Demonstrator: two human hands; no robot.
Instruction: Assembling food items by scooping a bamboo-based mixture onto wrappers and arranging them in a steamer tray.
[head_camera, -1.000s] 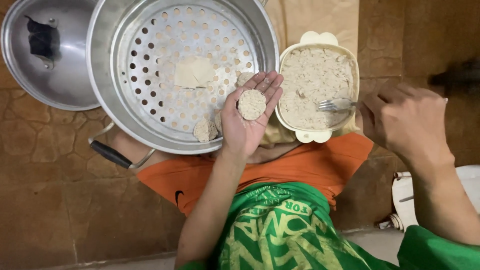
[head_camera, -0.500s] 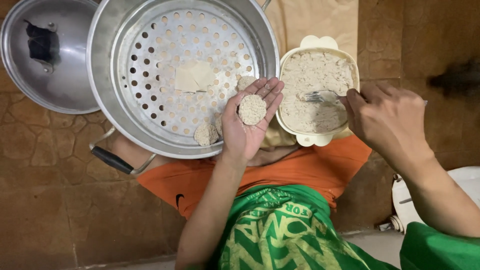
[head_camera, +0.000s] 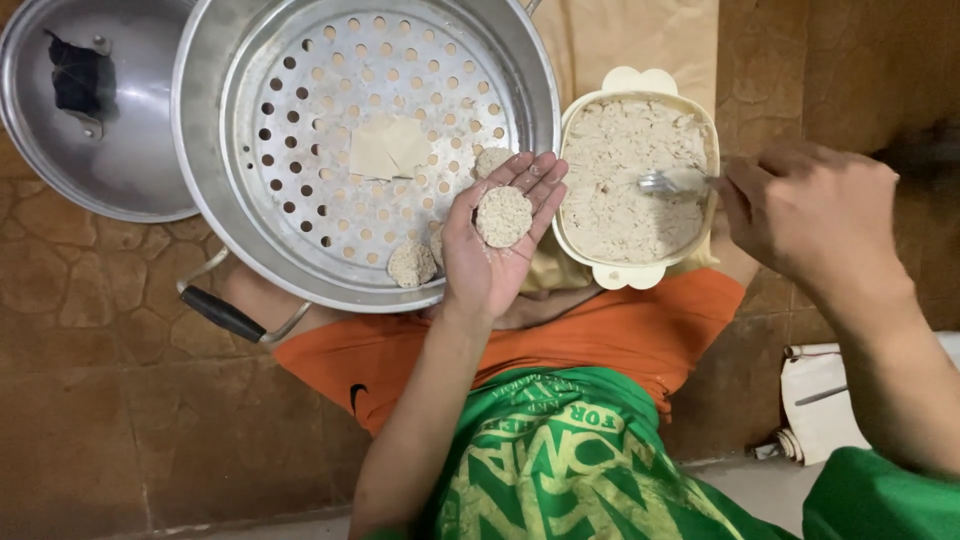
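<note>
Hands of a seated person at work over food, seen from above. Left hand (head_camera: 495, 255) lies open, palm up, fingers together, cradling a small round disc (head_camera: 503, 216) of pale, grainy mixture. The flat palm serves as a little platform, probably so the soft disc keeps its shape. It hovers over the near rim of a wide metal steamer tray (head_camera: 300, 120), close to where other pieces already sit.

Right hand (head_camera: 815, 215) is closed around the handle of a metal fork (head_camera: 672, 181), whose tines rest in a cream plastic container (head_camera: 640, 275) filled with the same pale, crumbly mixture (head_camera: 620, 200). The container sits just right of the tray, within easy reach of both hands, resting on the person's lap, which is covered by orange fabric (head_camera: 600, 330).

The disc looks coarse and speckled, off-white to beige, roughly flattened with slightly uneven edges. Two similar pieces lie on the tray: one (head_camera: 411, 264) near the front rim, another (head_camera: 491, 160) just beyond the fingertips; a third may be hidden behind the palm. Flat pale square wrappers (head_camera: 388, 150) lie near the middle of the perforated tray.

A metal lid (head_camera: 110, 110) rests upside down on the brown tiled floor (head_camera: 90, 380) to the left, partly under the tray. A black pot handle (head_camera: 222, 314) pokes out below the tray.
</note>
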